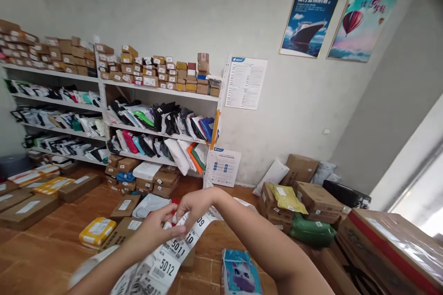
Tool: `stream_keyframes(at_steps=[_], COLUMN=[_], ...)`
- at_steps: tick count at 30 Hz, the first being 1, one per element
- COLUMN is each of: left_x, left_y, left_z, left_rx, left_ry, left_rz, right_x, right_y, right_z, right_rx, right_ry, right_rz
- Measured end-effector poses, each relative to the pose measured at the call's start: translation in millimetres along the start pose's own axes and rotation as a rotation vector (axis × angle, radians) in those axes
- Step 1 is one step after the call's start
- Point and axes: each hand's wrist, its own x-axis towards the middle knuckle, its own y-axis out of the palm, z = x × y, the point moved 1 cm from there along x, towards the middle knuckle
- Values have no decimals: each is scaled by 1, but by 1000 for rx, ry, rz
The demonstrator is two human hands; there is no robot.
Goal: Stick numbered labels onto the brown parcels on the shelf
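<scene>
A long white strip of numbered labels (169,258) runs from the bottom left up between both hands; printed numbers such as 5012 and 5011 show on it. My left hand (157,227) pinches the strip from the left, fingers closed on it. Coming in from the right with the forearm crossing the frame, my right hand (195,203) bends down at the wrist and grips the strip's upper part. The two hands touch over the strip, above a brown tiled floor (48,253).
White shelves (155,90) with several small boxes and bagged parcels line the back wall. Cartons lie on the floor at left, a yellow parcel (97,232) nearby. Stacked boxes (308,200) and a green bag (311,233) stand right. A blue printed packet (240,274) sits below.
</scene>
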Motion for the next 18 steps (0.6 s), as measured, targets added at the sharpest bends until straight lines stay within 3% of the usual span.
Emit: stream_keyframes(at_steps=[2, 4, 9, 11, 13, 15, 16, 18], left_x=[46, 81, 145, 173, 205, 240, 257, 286], left_y=[6, 0, -44, -53, -48, -32, -23, -12], left_z=[4, 21, 100, 117, 113, 96, 86, 74], left_rx=[5, 71, 67, -15, -77, -101, -117, -172], left_ry=[-7, -31, -105, -145, -160, -177, -178, -100], left_rz=[36, 31, -93, -144, -160, -114, -22, 8], right_x=[7, 2, -25, -23, -7, 19, 33, 58], right_y=[-23, -47, -112, -138, -161, -180, -189, -204], right_z=[-22, -61, -189, -226, -245, -251, -251, -253], right_rx=[-71, -40, 269, 333, 351, 357, 362, 370], right_ry=[7, 56, 140, 126, 83, 6, -33, -73], right_rz=[-36, -33, 12, 10, 22, 10, -7, -51])
